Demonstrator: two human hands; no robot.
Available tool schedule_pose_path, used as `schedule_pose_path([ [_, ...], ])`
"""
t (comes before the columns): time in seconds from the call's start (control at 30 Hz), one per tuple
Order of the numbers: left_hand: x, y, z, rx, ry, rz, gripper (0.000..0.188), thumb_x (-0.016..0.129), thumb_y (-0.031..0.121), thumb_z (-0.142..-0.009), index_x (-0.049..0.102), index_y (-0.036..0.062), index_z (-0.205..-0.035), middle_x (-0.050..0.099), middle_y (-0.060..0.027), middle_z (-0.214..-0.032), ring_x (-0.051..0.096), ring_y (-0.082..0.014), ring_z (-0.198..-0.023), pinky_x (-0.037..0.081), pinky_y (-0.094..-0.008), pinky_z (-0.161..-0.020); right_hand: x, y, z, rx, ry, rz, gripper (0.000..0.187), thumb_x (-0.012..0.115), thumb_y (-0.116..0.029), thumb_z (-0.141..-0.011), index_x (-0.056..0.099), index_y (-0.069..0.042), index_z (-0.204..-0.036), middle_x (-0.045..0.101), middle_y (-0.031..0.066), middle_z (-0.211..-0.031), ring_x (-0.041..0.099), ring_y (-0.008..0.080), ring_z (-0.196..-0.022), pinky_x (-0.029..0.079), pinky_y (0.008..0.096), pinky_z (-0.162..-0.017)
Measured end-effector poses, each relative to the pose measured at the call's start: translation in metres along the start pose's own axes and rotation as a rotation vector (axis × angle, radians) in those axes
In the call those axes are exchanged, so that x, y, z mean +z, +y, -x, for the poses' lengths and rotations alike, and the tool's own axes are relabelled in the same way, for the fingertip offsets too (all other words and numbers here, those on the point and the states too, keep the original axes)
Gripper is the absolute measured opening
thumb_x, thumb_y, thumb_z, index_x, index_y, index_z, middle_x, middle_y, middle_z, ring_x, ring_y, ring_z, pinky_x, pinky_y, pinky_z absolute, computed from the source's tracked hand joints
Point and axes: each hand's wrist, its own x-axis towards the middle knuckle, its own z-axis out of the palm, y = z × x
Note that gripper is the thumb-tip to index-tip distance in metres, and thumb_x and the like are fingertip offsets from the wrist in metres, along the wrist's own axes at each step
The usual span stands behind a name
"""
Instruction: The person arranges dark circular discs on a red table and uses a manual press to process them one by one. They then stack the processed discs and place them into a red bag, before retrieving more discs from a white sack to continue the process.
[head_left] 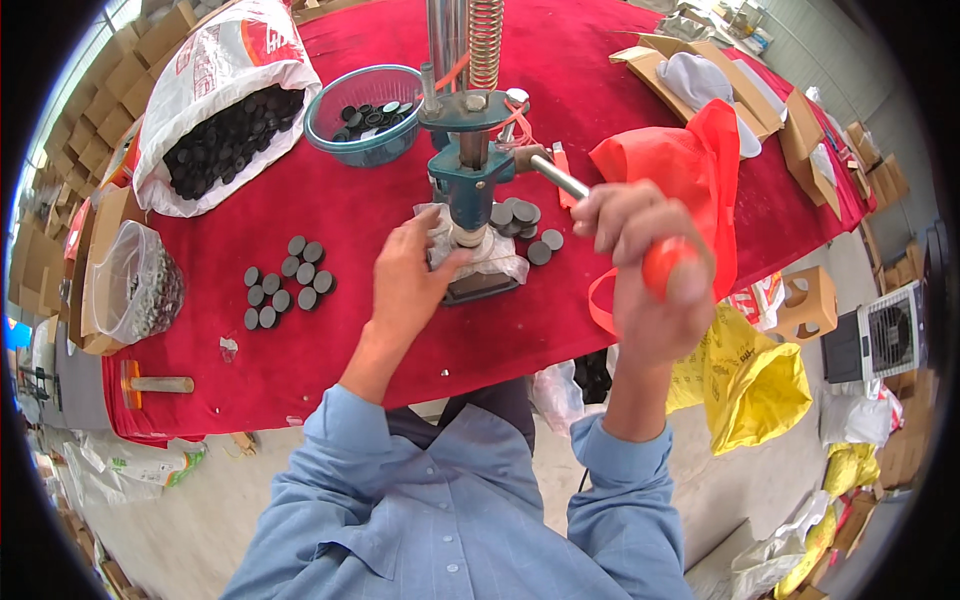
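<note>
A green hand press (pixel 470 195) with a steel column and a coil spring stands before me on the red cloth. My right hand (pixel 650 265) is wrapped round its metal lever (pixel 560 177), beside the red ball knob (pixel 672 265) at the end. Beside the ram tip, my left hand (pixel 410 270) rests at the plastic-covered press base (pixel 508 262), thumb and fingers apart. Whatever lies under the ram is hidden. Several black round caps (pixel 517 215) are heaped right of the press; more loose caps (pixel 281 300) lie to the left.
A white sack (pixel 215 70) of black caps lies at the far left, beside a teal basket (pixel 365 151). A clear tub (pixel 125 290) and a hammer (pixel 160 384) are near the left edge. Right of the press are a red bag (pixel 690 165) and open cartons (pixel 765 110).
</note>
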Motion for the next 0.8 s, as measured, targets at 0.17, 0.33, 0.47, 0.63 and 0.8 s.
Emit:
schedule_pose_path([
  [0.17,-0.059,-0.036,0.037,0.027,0.104,-0.466,0.034,0.081,0.018,-0.088,0.074,0.0058,-0.119,0.068,-0.0144,-0.128,0.061,-0.0349,-0.120,0.048,-0.0473,-0.104,-0.002,0.030,0.080,-0.005,0.145,0.067,0.062,0.059,-0.067,-0.098,0.063,-0.006,-0.088,0.069,0.0179,-0.105,0.061,0.0416,-0.123,0.048,0.0549,-0.102],
  [0.33,-0.091,-0.066,0.087,-0.104,0.105,-0.716,0.042,0.077,0.012,-0.090,0.071,0.0069,-0.131,0.059,-0.0154,-0.136,0.053,-0.0350,-0.125,0.045,-0.0455,-0.106,-0.006,0.020,0.059,-0.009,0.068,0.055,0.061,0.062,-0.066,-0.096,0.065,-0.005,-0.089,0.070,0.0190,-0.104,0.062,0.0423,-0.123,0.047,0.0552,-0.103],
  [0.47,-0.100,-0.075,0.096,-0.170,0.089,-0.512,0.042,0.076,0.008,-0.092,0.070,0.0061,-0.133,0.064,-0.0137,-0.129,0.056,-0.0339,-0.117,0.046,-0.0443,-0.104,-0.006,0.015,0.056,0.012,0.074,0.038,0.060,0.063,-0.063,-0.096,0.066,-0.004,-0.089,0.069,0.0193,-0.101,0.062,0.0415,-0.121,0.048,0.0545,-0.102],
  [0.63,-0.111,-0.077,0.105,-0.181,0.120,-0.491,0.044,0.077,0.008,-0.091,0.071,0.0061,-0.135,0.068,-0.0127,-0.118,0.061,-0.0320,-0.109,0.048,-0.0444,-0.099,-0.005,0.032,0.079,-0.019,0.112,0.022,0.059,0.061,-0.063,-0.098,0.065,-0.005,-0.092,0.068,0.0187,-0.104,0.061,0.0411,-0.123,0.048,0.0541,-0.101],
  [0.8,-0.117,-0.074,0.112,-0.272,0.160,-0.351,0.050,0.083,0.007,-0.087,0.070,0.0053,-0.135,0.070,-0.0124,-0.112,0.065,-0.0233,-0.092,0.054,-0.0370,-0.083,-0.003,0.019,0.067,-0.004,0.098,0.072,0.059,0.061,-0.062,-0.098,0.066,-0.004,-0.090,0.069,0.0175,-0.102,0.062,0.0399,-0.121,0.050,0.0512,-0.099],
])
